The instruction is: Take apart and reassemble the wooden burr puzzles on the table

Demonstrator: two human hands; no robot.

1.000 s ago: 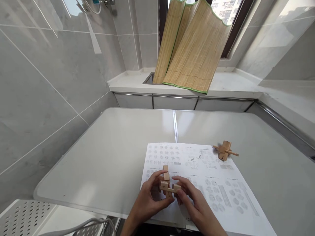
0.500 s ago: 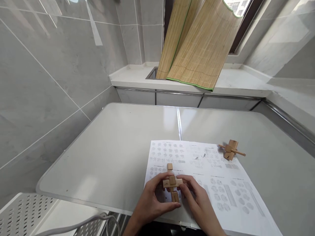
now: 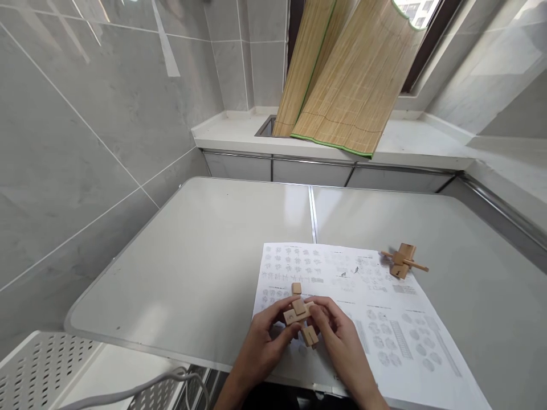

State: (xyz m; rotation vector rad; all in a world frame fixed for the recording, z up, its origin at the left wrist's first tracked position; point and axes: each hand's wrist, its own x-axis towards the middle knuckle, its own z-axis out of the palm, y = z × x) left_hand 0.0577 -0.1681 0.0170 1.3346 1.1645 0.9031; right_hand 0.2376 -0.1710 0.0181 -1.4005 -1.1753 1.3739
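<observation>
Between my two hands is a small wooden block puzzle (image 3: 299, 311) made of interlocked pale pieces, held just above the printed sheet. My left hand (image 3: 268, 336) pinches its left side, with the thumb in front and the fingers behind. On the right side, my right hand (image 3: 337, 336) grips the same puzzle between thumb and fingers. One marked block (image 3: 310, 336) sticks out toward me at its lower end. A small wooden block (image 3: 296, 288) shows just beyond the fingers; whether it joins the puzzle I cannot tell.
Under my hands lies a large paper sheet (image 3: 342, 296) printed with diagrams. A second assembled wooden puzzle (image 3: 403, 261) with a thin crossing stick rests at its upper right edge. The white folding table (image 3: 192, 256) has a center seam. A white perforated basket (image 3: 47, 364) and a grey cable (image 3: 141, 387) are lower left.
The puzzle has tilted in my hands, its lower block swinging to the right. My left thumb has moved up from the lower block onto the crosspiece.
</observation>
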